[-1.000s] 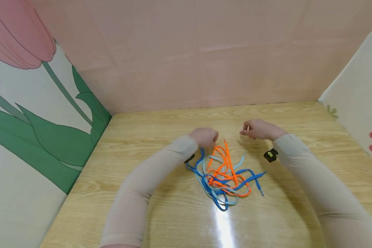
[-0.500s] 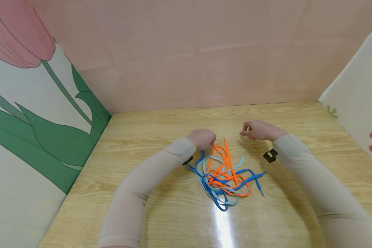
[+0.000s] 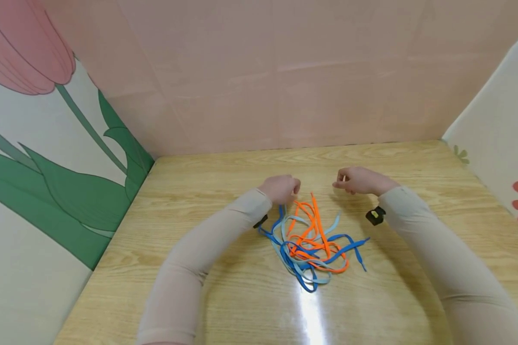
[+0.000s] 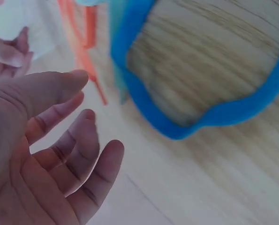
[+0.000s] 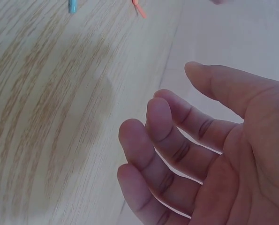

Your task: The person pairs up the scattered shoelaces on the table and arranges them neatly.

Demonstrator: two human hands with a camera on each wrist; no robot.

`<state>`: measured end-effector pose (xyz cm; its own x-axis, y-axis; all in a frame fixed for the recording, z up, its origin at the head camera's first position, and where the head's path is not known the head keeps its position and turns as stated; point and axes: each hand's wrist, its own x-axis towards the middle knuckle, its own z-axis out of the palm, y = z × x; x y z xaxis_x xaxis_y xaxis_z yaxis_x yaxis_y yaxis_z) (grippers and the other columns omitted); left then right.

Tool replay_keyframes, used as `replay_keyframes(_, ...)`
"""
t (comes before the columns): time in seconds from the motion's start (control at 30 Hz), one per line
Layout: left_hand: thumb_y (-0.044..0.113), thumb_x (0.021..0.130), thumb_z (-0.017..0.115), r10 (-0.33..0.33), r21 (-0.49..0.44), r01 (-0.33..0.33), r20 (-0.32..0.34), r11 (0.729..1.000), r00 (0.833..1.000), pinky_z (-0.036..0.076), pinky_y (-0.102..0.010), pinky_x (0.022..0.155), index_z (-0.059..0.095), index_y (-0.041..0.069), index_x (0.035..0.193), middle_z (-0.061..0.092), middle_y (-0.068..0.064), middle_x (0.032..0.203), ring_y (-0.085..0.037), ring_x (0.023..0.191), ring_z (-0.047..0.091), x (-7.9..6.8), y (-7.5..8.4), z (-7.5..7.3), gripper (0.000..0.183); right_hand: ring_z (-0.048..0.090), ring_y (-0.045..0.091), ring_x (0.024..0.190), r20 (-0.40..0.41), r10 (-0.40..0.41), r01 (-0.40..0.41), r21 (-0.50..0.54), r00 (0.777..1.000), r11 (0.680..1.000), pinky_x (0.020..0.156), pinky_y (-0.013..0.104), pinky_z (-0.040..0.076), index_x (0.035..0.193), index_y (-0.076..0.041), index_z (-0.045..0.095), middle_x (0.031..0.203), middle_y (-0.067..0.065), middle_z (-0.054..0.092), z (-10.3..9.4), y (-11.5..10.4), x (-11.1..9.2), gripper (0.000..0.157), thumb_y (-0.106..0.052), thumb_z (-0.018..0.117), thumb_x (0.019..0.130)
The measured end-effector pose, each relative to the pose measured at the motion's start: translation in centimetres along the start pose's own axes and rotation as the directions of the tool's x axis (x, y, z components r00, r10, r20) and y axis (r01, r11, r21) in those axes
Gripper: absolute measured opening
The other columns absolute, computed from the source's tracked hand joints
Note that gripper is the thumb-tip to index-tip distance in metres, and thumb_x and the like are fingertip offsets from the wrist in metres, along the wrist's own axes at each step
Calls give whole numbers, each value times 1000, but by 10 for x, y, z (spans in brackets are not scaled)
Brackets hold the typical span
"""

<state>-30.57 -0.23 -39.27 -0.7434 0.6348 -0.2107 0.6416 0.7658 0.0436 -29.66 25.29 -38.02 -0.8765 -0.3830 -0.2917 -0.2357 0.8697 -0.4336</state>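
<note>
Your left hand: empty, thumb and fingertips apart; your right hand: empty, fingers loosely curved, thumb apart; orange, blue and pale-blue laces: tangled on wooden table, nearer your left.

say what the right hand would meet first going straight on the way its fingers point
Probably the left hand, opposite the right hand; the tip of the orange lace lies near that line, but height is unclear.
</note>
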Motion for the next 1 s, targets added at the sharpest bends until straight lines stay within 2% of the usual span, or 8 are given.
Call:
replay_keyframes(0.07, 22, 94, 62, -4, 13, 4, 9, 1000, 1000, 50, -26, 66, 65, 19, 100, 62, 4, 105, -11, 84, 56, 2, -2, 5, 7, 50, 17, 64, 0, -6, 6, 8, 1000, 1000, 56, 30, 39, 103, -3, 58, 78, 11, 60, 0, -1, -1, 30, -33, 51, 101)
replay_keyframes(0.17, 20, 93, 63, -3, 17, 3, 24, 1000, 1000, 49, -25, 68, 66, 20, 93, 63, 5, 101, -10, 84, 56, 5, -5, 11, 3, 50, 17, 63, 1, -16, 16, 18, 1000, 1000, 56, 30, 39, 103, -3, 58, 77, 12, 60, 1, -2, -2, 31, -33, 52, 101)
replay_keyframes(0.27, 19, 90, 66, 11, -1, -11, 21, 1000, 1000, 49, -25, 69, 66, 19, 87, 64, 6, 95, -10, 82, 56, 1, -7, 8, 4, 51, 19, 64, 2, -21, 21, 24, 1000, 999, 56, 30, 39, 102, -2, 57, 77, 12, 60, 2, -2, -2, 30, -32, 52, 101)
replay_keyframes(0.47, 21, 91, 70, 71, -137, -74, -29, 988, 997, 49, -27, 77, 69, 15, 91, 66, 3, 93, -11, 84, 57, -23, -7, -29, 7, 56, 20, 70, -5, -12, 12, 23, 1000, 1000, 58, 30, 42, 101, -3, 57, 80, 11, 61, 4, -1, -1, 27, -29, 52, 101)
replay_keyframes(0.67, 21, 93, 66, 99, -282, -135, -138, 950, 985, 49, -25, 77, 70, 14, 92, 68, 4, 92, -10, 85, 59, -51, -14, -65, 8, 54, 19, 68, 1, -7, 7, 29, 1000, 1000, 58, 30, 43, 100, -4, 57, 79, 10, 60, 4, 0, 1, 26, -30, 53, 100)
replay_keyframes(0.73, 20, 94, 65, 97, -352, -146, -155, 925, 983, 48, -25, 75, 69, 13, 94, 67, 3, 92, -11, 84, 59, -62, -17, -76, 9, 54, 19, 66, 7, -10, 10, 35, 1000, 999, 57, 30, 42, 100, -4, 57, 78, 10, 60, 4, 0, 1, 26, -30, 52, 101)
replay_keyframes(0.83, 17, 94, 65, 99, -458, -179, -193, 871, 976, 48, -24, 72, 70, 10, 94, 68, 1, 89, -13, 81, 60, -76, -21, -90, 8, 52, 18, 64, 13, -12, 12, 37, 1000, 999, 57, 30, 42, 101, -4, 57, 76, 10, 59, 5, 0, 2, 26, -29, 52, 101)
replay_keyframes(1.0, 12, 93, 66, 66, -651, -238, -277, 720, 959, 51, -25, 73, 68, 4, 96, 69, -5, 88, -15, 79, 61, -93, -29, -107, 9, 52, 18, 65, 16, -13, 12, 29, 1000, 1000, 57, 30, 41, 101, -3, 57, 78, 11, 60, 6, -3, 2, 26, -29, 52, 101)
